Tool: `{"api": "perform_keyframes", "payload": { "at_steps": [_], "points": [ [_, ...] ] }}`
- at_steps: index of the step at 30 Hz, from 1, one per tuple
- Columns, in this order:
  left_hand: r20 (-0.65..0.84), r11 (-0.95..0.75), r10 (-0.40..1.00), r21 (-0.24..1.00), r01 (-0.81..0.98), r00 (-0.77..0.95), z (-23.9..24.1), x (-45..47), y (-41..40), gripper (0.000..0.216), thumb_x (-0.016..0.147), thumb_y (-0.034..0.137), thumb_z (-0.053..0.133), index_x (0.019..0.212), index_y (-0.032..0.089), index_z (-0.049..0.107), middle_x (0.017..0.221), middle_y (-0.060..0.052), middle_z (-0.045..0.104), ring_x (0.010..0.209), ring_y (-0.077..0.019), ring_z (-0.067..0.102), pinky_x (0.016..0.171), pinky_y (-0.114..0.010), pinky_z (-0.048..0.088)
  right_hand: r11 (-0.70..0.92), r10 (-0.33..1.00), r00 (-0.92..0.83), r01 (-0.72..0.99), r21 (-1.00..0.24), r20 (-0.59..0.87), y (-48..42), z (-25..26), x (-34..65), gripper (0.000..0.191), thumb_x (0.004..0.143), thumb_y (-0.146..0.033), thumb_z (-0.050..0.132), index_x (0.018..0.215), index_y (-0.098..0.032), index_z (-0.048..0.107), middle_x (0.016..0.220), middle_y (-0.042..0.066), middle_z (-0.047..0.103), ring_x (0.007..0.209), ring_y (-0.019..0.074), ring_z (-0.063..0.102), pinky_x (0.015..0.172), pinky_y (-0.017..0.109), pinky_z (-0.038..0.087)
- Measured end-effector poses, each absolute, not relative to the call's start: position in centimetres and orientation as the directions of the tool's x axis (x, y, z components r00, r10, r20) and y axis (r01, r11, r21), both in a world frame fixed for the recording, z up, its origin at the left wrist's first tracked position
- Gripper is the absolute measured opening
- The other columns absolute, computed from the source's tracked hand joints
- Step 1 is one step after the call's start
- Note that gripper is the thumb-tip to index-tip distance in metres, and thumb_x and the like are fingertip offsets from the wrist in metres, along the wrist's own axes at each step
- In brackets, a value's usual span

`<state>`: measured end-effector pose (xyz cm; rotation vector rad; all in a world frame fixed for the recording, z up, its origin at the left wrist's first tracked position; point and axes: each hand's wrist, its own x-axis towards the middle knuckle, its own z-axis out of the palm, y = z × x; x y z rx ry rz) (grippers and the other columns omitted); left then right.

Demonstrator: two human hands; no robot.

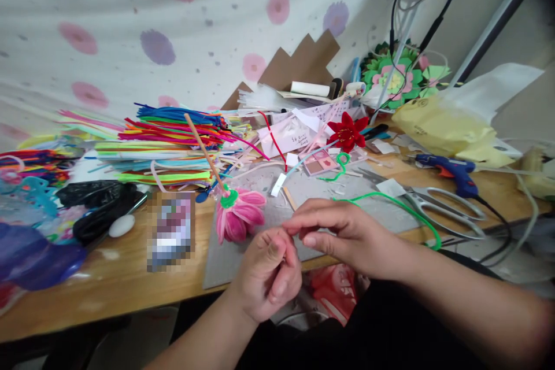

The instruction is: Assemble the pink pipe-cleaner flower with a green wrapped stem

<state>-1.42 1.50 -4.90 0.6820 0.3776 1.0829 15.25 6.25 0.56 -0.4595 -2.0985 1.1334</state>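
Both hands meet at the front edge of the grey mat (368, 211). My left hand (271, 274) is closed, its fingers curled in and the thumb on top; whatever is between them, if anything, cannot be made out. My right hand (342, 234) has its fingers stretched out towards the left fingertips, and no held thing shows. Just behind the left hand, a pink pipe-cleaner flower (243, 219) lies head down with its wooden stick (202, 147) pointing up. A green pipe cleaner (401, 202) bends past the right wrist. Farther back is a red flower (348, 132) on a pale blue stem.
Bundles of coloured pipe cleaners (169, 133) are piled at back left. Scissors (446, 208) and a blue glue gun (453, 170) with its cord lie on the right. A purple plastic bag (39, 257) rests at far left, and a yellow bag (446, 127) at back right.
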Motion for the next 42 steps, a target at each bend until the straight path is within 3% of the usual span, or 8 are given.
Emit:
{"api": "perform_keyframes", "payload": {
  "at_steps": [5, 9, 19, 23, 29, 36, 39, 42],
  "points": [
    [0.049, 0.434, 0.823, 0.587, -0.683, 0.566, -5.2, -0.1, 1.1, 0.042, 0.069, 0.048, 0.071, 0.055, 0.014, 0.051, 0.028, 0.01, 0.034, 0.02, -0.0008, 0.019, 0.026, -0.013, 0.019, 0.395, 0.732, -0.581, -0.064, -0.916, 0.356, 4.2, -1.4, 14.6, 0.023, 0.077, -0.023, 0.069, 0.1, -0.025, 0.071, 0.09, 0.001, 0.057, 0.084, 0.0114, 0.057, 0.078, 0.026, 0.048],
    [0.017, 0.464, 0.802, 0.613, -0.64, 0.598, -5.6, 0.5, 0.9, 0.05, 0.061, 0.049, 0.076, 0.049, 0.015, 0.042, 0.026, 0.009, 0.033, 0.019, -0.0003, 0.019, 0.025, -0.013, 0.015, 0.431, 0.794, -0.434, -0.092, -0.898, 0.426, 3.0, -2.2, 14.4, 0.01, 0.074, -0.02, 0.071, 0.083, -0.024, 0.073, 0.082, 0.001, 0.058, 0.078, 0.0104, 0.058, 0.073, 0.024, 0.05],
    [-0.058, 0.52, 0.783, 0.607, -0.601, 0.619, -6.1, 1.0, 0.0, 0.041, 0.061, 0.044, 0.078, 0.062, 0.016, 0.049, 0.031, 0.011, 0.04, 0.022, 0.001, 0.019, 0.027, -0.009, 0.02, 0.826, 0.556, -0.495, 0.237, -0.512, 0.668, 1.0, -1.8, 16.2, 0.012, 0.08, -0.011, 0.054, 0.08, -0.021, 0.062, 0.076, 0.003, 0.057, 0.063, 0.0111, 0.053, 0.056, 0.024, 0.044],
    [-0.044, 0.528, 0.761, 0.622, -0.578, 0.648, -6.5, 1.2, -0.3, 0.044, 0.06, 0.046, 0.078, 0.057, 0.015, 0.047, 0.03, 0.008, 0.042, 0.02, -0.0007, 0.023, 0.025, -0.011, 0.021, 0.687, 0.676, -0.461, 0.114, -0.717, 0.575, 1.2, -1.7, 16.4, 0.012, 0.077, -0.008, 0.054, 0.074, -0.019, 0.058, 0.072, 0.002, 0.055, 0.068, 0.0113, 0.054, 0.06, 0.023, 0.044],
    [-0.073, 0.527, 0.741, 0.679, -0.511, 0.668, -6.9, 0.7, -0.1, 0.036, 0.059, 0.036, 0.081, 0.056, 0.012, 0.055, 0.034, 0.002, 0.052, 0.022, -0.0039, 0.034, 0.025, -0.013, 0.026, 0.524, 0.781, -0.45, 0.096, -0.846, 0.432, 2.4, -1.0, 16.8, 0.011, 0.078, -0.011, 0.057, 0.069, -0.017, 0.057, 0.071, 0.001, 0.054, 0.068, 0.0115, 0.052, 0.061, 0.024, 0.044],
    [-0.213, 0.426, 0.845, 0.823, -0.377, 0.49, -5.4, -0.9, -0.1, 0.037, 0.057, 0.026, 0.084, 0.078, 0.013, 0.057, 0.062, -0.003, 0.071, 0.048, -0.0129, 0.065, 0.046, -0.019, 0.051, 0.562, 0.672, -0.637, 0.107, -0.82, 0.377, 3.0, -1.1, 17.2, 0.023, 0.073, 0.001, 0.054, 0.079, -0.018, 0.065, 0.076, 0.001, 0.061, 0.072, 0.0101, 0.058, 0.066, 0.022, 0.046],
    [-0.251, 0.429, 0.848, 0.842, -0.327, 0.467, -4.6, -1.3, -0.2, 0.042, 0.051, 0.026, 0.086, 0.079, 0.012, 0.058, 0.067, -0.004, 0.071, 0.054, -0.0136, 0.067, 0.05, -0.019, 0.052, 0.577, 0.661, -0.657, 0.136, -0.805, 0.362, 3.0, -1.4, 16.8, 0.024, 0.073, 0.0, 0.057, 0.083, -0.019, 0.068, 0.077, 0.001, 0.063, 0.072, 0.0099, 0.058, 0.067, 0.022, 0.046],
    [-0.213, 0.355, 0.884, 0.884, -0.303, 0.415, -4.3, -1.5, -0.5, 0.031, 0.065, 0.032, 0.079, 0.077, 0.011, 0.059, 0.064, -0.004, 0.07, 0.051, -0.0119, 0.065, 0.049, -0.019, 0.051, 0.545, 0.676, -0.648, 0.119, -0.83, 0.351, 3.0, -1.5, 16.5, 0.019, 0.078, -0.006, 0.06, 0.087, -0.019, 0.07, 0.078, 0.001, 0.064, 0.075, 0.0102, 0.058, 0.069, 0.023, 0.046]
  ]
}}
